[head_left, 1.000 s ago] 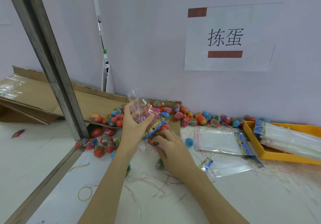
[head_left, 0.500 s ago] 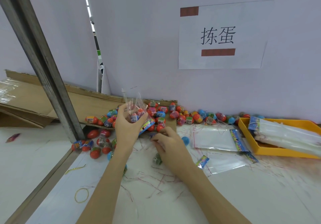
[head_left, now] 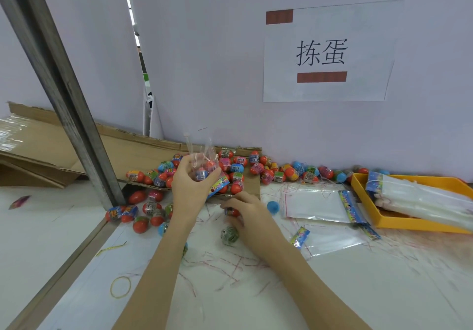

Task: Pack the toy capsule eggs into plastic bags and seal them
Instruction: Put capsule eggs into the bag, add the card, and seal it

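My left hand holds up a clear plastic bag with a colourful header card; a few capsule eggs show inside it. Below and to the right, my right hand rests on the white table and grips a red capsule egg with its fingertips. A green egg lies just under that hand. Several red and blue capsule eggs are heaped on a cardboard flap behind both hands, and more lie along the wall.
Empty clear bags with printed headers lie right of my hands. A yellow tray holding bundled bags stands at the far right. A slanted metal post, flattened cardboard, a rubber band and thin red strips are on the table.
My left hand has kept the bag raised, drifting slightly. My right hand has closed its fingers around a red egg on the table.
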### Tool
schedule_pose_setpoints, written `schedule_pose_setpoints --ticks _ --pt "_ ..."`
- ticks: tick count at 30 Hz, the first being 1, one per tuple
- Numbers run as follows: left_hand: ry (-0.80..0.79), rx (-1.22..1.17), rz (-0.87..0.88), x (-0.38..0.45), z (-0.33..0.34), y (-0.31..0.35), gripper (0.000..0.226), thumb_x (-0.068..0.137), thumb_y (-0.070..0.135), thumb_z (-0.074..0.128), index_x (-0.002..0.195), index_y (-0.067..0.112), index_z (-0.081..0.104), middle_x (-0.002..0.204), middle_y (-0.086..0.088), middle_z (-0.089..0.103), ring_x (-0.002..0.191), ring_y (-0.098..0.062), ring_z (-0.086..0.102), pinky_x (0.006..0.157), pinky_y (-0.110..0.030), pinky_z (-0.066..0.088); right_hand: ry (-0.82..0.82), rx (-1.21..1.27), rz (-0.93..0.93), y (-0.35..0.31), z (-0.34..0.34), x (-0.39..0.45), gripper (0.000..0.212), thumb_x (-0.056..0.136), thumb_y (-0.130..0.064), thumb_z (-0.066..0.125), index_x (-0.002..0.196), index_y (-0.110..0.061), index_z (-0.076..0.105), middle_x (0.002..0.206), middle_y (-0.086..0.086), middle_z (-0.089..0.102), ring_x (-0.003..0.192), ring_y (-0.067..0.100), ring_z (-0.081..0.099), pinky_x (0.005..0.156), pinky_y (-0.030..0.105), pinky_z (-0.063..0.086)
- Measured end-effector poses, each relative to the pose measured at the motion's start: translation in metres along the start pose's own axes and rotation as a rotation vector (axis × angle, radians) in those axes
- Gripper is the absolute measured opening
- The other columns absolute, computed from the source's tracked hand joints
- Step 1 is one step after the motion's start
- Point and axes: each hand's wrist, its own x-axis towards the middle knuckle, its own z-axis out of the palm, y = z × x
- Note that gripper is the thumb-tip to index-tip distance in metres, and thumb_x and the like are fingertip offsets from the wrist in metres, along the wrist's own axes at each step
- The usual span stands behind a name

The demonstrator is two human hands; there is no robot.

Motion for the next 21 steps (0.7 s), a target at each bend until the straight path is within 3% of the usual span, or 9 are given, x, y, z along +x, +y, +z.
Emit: schedule_pose_setpoints --ticks 3,6,9,12,17,21 --pt "-0.053 0.003 0.004 0.000 0.000 0.000 0.047 0.081 0.025 0.092 0.122 0.027 0.068 0.114 0.008 0.075 0.108 -0.011 0.071 0.096 -0.044 0.060 0.203 0.116 0.038 -0.003 -0.009 0.001 0.023 0.095 -0.001 0.066 0.115 -0.012 0.069 0.122 -0.001 0.057 0.105 0.011 0.058 0.095 0.025 0.051" --pt "-0.123 0.042 0.016 -0.001 0.001 0.003 0.048 0.079 0.028 0.093 0.120 0.029 0.068 0.114 0.010 0.075 0.108 -0.011 0.070 0.094 -0.034 0.057 0.429 0.205 0.067 -0.003 -0.025 0.005 0.031 0.095 -0.001 0.068 0.124 -0.013 0.065 0.120 0.001 0.053 0.100 0.001 0.055 0.091 0.020 0.051" --pt "-0.212 0.154 0.098 -0.005 0.005 0.007 0.034 0.078 0.028 0.093 0.104 0.030 0.072 0.094 0.024 0.073 0.085 0.004 0.066 0.074 -0.012 0.049 0.563 0.217 0.049 -0.004 -0.037 0.004 0.039 0.096 -0.007 0.071 0.135 -0.011 0.065 0.121 0.004 0.054 0.107 0.012 0.055 0.096 0.022 0.049" --pt "-0.285 0.235 0.192 -0.011 0.010 0.009 0.034 0.076 0.023 0.094 0.103 0.027 0.074 0.092 0.023 0.072 0.087 0.002 0.067 0.076 -0.011 0.050 0.693 0.179 -0.022 -0.007 -0.046 0.003 0.035 0.095 -0.010 0.074 0.129 -0.013 0.070 0.118 0.001 0.061 0.108 0.021 0.056 0.095 0.025 0.047" --pt "-0.391 0.283 0.347 -0.016 0.015 0.011 0.038 0.076 0.015 0.093 0.108 0.019 0.074 0.102 0.015 0.074 0.097 -0.006 0.069 0.087 -0.017 0.054 0.776 0.356 -0.065 -0.015 -0.053 0.003 0.030 0.092 -0.004 0.076 0.118 -0.014 0.065 0.112 -0.004 0.062 0.103 0.020 0.063 0.089 0.036 0.054" --pt "-0.442 0.269 0.328 -0.018 0.016 0.013 0.040 0.081 0.015 0.090 0.115 0.025 0.071 0.104 0.016 0.073 0.100 -0.004 0.069 0.087 -0.020 0.055 0.692 0.430 -0.012 -0.016 -0.049 0.003 0.029 0.092 -0.010 0.078 0.117 -0.018 0.065 0.111 -0.006 0.068 0.104 0.018 0.068 0.089 0.036 0.057"
